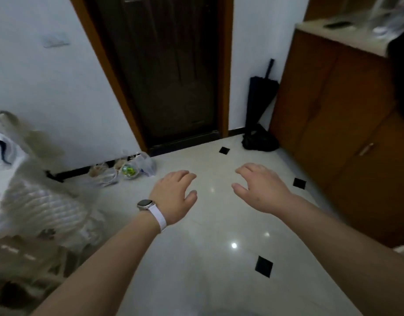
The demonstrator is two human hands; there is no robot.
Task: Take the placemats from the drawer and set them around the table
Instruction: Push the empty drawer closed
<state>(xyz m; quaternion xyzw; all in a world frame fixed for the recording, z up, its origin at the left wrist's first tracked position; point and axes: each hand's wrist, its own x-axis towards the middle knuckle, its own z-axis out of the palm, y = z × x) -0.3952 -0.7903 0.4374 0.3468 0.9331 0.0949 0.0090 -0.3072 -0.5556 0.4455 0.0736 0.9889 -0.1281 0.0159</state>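
Observation:
Both hands are stretched out in front of me above a glossy white tiled floor (210,224). My left hand (173,195), with a white-strapped watch on its wrist, is palm down, fingers loosely curled and apart, holding nothing. My right hand (258,188) hangs the same way a short gap to its right, also holding nothing. No placemat, drawer or dining table shows in this view. A brown wooden cabinet (333,115) with closed doors and a small handle (365,149) stands along the right wall.
A dark door (171,71) in a brown frame is straight ahead. A folded dark umbrella (260,101) leans in the corner beside the cabinet. Plastic bags (126,169) lie by the left wall, and blurred white bags and clutter (37,201) fill the left side.

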